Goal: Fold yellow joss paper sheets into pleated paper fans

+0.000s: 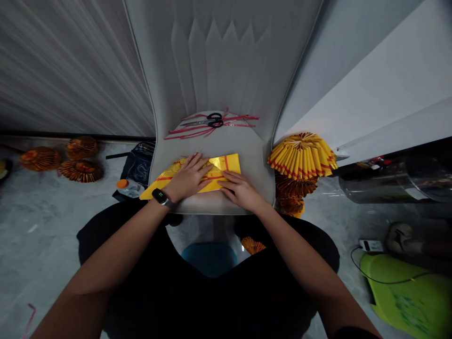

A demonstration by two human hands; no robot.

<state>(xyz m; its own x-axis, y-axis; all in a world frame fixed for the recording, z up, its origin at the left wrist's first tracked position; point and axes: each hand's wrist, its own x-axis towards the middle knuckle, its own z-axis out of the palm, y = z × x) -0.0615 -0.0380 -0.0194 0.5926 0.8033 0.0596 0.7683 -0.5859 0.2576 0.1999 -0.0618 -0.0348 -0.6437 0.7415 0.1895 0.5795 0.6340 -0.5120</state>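
A yellow sheet of paper [231,163] with red bands and gold print lies on the grey chair seat [254,188], its left end folded to a slanting point. My left hand [190,176], with a dark-faced watch on the wrist, lies flat across the paper's middle, fingers stretched out. Against the sheet's lower right part rests my right hand [241,189], its fingers extended and touching the paper. Further back on the seat are black-handled scissors [214,120] on top of several red ribbon strips [187,132].
Pleated yellow paper fans [303,155] are stacked right of the chair. Several orange pleated rosettes [40,158] lie on the floor at left, near a dark bag [136,162] and an orange-capped bottle [130,187]. A green stool [406,292] stands at lower right.
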